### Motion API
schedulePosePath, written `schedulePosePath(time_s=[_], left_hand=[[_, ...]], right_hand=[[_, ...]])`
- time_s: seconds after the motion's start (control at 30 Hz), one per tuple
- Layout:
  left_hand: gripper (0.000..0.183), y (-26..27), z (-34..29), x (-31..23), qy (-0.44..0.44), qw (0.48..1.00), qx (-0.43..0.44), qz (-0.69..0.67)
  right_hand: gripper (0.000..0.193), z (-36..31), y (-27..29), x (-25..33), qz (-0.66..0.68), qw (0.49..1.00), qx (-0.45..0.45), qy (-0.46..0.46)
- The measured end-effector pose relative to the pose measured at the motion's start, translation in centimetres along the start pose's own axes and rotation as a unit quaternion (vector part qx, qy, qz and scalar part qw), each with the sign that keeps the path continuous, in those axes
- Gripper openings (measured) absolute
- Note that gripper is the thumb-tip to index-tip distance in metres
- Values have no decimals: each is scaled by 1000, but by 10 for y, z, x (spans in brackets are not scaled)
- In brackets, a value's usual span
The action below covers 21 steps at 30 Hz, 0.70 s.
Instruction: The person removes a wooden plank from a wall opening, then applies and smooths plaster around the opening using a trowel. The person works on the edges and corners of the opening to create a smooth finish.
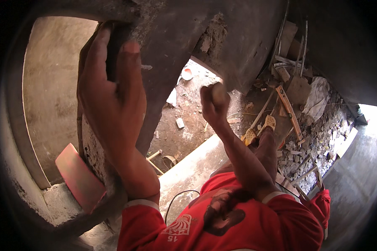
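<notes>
Keep your left hand (113,96), fingers hooked over the wall edge (113,37) upper left, steady; right hand (213,102) grips a stone (218,93) at center.

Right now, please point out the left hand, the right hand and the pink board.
left hand (111,92), head view, back of the hand
right hand (213,104), head view, closed fist
pink board (79,178), head view, flat face

- Concrete ring (171,50), upper middle: rough, matt grey (crumbling at one edge).
- Red shirt (238,226), bottom: soft cloth.
- Planks (291,111), upper right: rough wood.
- Rubble (322,138), right: broken, dusty stone.
</notes>
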<state>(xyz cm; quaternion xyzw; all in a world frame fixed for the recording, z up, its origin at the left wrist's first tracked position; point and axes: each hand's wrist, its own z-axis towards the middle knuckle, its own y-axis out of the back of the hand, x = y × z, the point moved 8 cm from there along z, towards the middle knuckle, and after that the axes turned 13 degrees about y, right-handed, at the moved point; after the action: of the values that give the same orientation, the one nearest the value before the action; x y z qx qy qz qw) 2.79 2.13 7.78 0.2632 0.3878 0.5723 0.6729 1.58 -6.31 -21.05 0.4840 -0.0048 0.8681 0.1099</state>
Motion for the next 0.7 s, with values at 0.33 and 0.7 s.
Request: schedulePosePath(time_s=[0.33,0.7], left_hand=[[48,-1,0,5,-1,1000,14,22],[47,0,1,-3,-25,1000,-7,-3]], right_hand=[[26,-6,0,-13,237,961,-77,-117],[23,4,4,9,33,998,8,-56]])
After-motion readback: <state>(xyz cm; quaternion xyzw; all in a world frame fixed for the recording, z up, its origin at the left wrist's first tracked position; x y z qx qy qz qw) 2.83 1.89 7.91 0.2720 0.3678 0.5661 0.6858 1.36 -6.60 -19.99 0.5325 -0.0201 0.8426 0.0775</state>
